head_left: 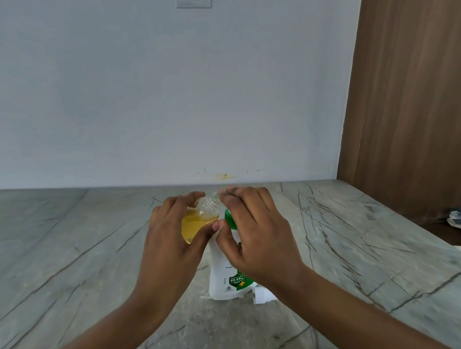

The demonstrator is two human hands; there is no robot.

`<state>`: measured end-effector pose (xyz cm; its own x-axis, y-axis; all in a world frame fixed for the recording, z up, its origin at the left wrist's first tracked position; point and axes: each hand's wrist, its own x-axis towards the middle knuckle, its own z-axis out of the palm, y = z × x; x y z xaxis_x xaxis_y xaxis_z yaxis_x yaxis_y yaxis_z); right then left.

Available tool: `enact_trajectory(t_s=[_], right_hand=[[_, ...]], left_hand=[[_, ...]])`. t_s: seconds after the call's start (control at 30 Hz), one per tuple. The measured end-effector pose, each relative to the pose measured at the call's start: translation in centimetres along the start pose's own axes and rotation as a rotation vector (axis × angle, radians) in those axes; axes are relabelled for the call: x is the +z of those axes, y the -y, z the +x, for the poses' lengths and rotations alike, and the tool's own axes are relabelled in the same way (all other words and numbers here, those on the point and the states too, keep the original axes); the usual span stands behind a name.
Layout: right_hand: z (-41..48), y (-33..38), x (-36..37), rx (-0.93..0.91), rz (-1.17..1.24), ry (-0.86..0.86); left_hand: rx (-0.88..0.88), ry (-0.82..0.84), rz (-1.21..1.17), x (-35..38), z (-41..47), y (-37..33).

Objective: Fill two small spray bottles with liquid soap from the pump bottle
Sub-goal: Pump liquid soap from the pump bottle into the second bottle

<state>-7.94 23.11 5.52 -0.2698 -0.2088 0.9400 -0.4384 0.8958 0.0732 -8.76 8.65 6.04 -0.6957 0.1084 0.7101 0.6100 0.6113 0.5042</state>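
Pale wall [102, 88], veined stone counter [61, 246], wooden panel [418, 86] rightward.

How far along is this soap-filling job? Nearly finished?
Partly done. The small clear bottle in the left hand already holds yellow liquid, roughly half full. In hand: the right hand is at its threaded neck, above the white soap bottle; a white pump head lies on the counter. Left: no second small bottle is in view, so that likely remains.
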Motion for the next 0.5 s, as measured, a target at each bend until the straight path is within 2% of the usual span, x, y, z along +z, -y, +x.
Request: enact_trajectory(t_s=[0.5], right_hand=[[-0.77, 0.11, 0.31, -0.010, -0.010, 0.000]], left_hand=[[-0.005, 0.023, 0.013, 0.33, -0.41, 0.61]])
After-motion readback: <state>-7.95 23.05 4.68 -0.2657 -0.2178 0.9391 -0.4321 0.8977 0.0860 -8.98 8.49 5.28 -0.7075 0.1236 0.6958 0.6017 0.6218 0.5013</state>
